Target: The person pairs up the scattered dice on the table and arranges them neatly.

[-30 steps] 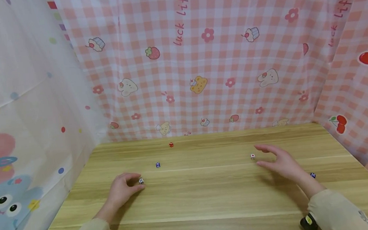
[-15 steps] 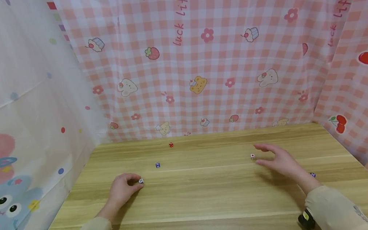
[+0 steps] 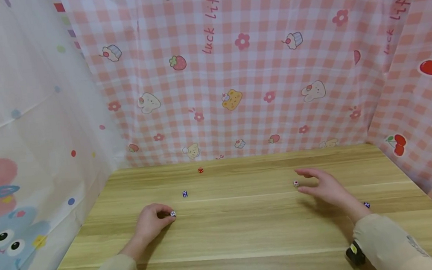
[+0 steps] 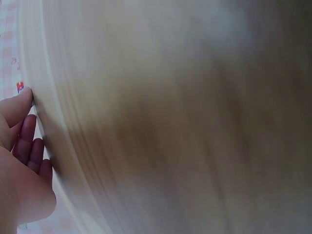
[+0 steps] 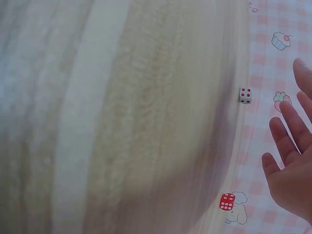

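Observation:
In the head view my left hand [image 3: 150, 224] is low over the left part of the table. Thumb and fingertips pinch a white die [image 3: 173, 214] with dark pips. A blue die [image 3: 184, 194] lies just beyond that hand, and a red die [image 3: 200, 170] sits farther back. On the right, my right hand [image 3: 326, 188] has its thumb and fingers spread apart, holding nothing. By its fingertips lies a white die [image 3: 295, 183], its top marked by one red dot; the right wrist view shows this die [image 5: 245, 95] apart from the fingers.
Another blue die [image 3: 367, 205] lies beside the right wrist. The wooden table [image 3: 240, 235] ends at a pink checked cloth [image 3: 249, 72] hung behind it. More printed cloth [image 3: 421, 104] closes the right side, and a white patterned sheet [image 3: 46, 137] the left.
My left hand has shifted a little to the right, carrying the pinched white die along. My right hand has edged slightly left toward the red-dotted die. The other dice stay in place.

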